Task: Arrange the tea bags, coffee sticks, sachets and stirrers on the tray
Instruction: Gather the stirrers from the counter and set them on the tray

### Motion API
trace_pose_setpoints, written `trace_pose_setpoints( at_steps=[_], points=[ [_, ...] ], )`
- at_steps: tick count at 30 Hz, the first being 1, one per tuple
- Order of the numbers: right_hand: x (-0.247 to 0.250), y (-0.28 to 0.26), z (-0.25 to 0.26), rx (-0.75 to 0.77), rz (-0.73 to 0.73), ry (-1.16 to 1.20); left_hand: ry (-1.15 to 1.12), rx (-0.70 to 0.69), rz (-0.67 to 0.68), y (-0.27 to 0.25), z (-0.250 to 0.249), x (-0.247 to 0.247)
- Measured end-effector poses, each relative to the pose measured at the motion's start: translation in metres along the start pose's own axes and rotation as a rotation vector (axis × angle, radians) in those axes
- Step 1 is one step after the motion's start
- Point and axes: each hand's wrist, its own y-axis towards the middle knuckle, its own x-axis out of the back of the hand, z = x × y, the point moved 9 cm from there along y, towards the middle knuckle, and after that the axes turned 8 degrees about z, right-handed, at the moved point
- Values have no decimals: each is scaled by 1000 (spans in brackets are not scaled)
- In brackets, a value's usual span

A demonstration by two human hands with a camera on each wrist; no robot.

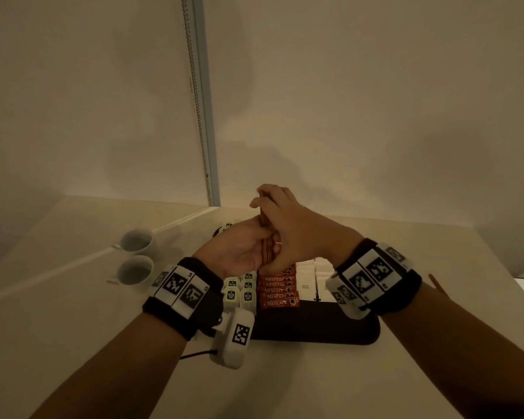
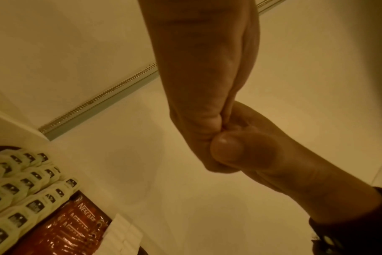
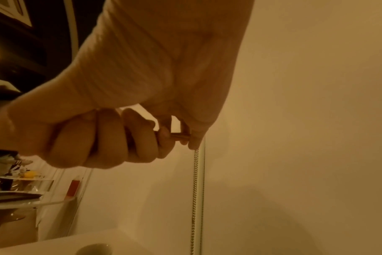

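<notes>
while both hands meet above the far side of the tray (image 1: 315, 334), a small bundle of brown sticks (image 1: 266, 246) stands nearly upright between them. the left hand (image 1: 242, 252) curls round the lower part of the bundle, and the right hand (image 1: 288, 225) closes over the upper part, its fingers (image 3: 142, 136) wrapped round the sticks in the right wrist view. whether these are stirrers or thin coffee sticks is too dim to tell.

on the tray below, the small pale green packets (image 1: 239, 290) sit in rows toward the left edge, the red coffee sticks (image 1: 279, 294) lie stacked beside them in the middle, and the white sachets (image 1: 309, 279) stand just to the right. the near part of the tray is bare. two cups (image 1: 136, 255) stand on the table, well to the left of the tray.

the likely step is squaring the bundle before laying it down. the risk i see is a loose grip: thin sticks held on end could slip out and scatter over the neat rows underneath. lowering the hands straight down could also knock the coffee sticks or tip the sachets, since the wrists hang close above them.
</notes>
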Motion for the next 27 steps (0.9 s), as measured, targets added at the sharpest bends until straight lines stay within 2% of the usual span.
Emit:
trace_pose_setpoints(
  at_steps=[9, 10, 12, 15, 17, 19, 23, 27],
  points=[
    [7, -7, 2, 68, -35, -62, -109, 25, -33, 1, 10, -2],
    [6, -8, -2, 55, -16, -5, -107, 32, -23, 1, 11, -3],
    [5, -13, -15, -27, -10, 287, -70, 41, -14, 2, 11, -3],
    [0, -20, -45, -270, -115, 732, -43, 26, -13, 4, 9, -6],
    [-18, -21, -52, -378, -43, 971, -30, 27, -15, 8, 9, -10],
    [-33, -20, -51, -403, -30, 1187, -7, 23, -23, 13, 12, -11],
    [-48, -22, -58, -506, -103, 1380, 34, 43, -56, 22, 18, -11],
    [-59, -25, -73, -564, -136, 1349, 178, 88, -109, 27, 22, -12]
  ],
)
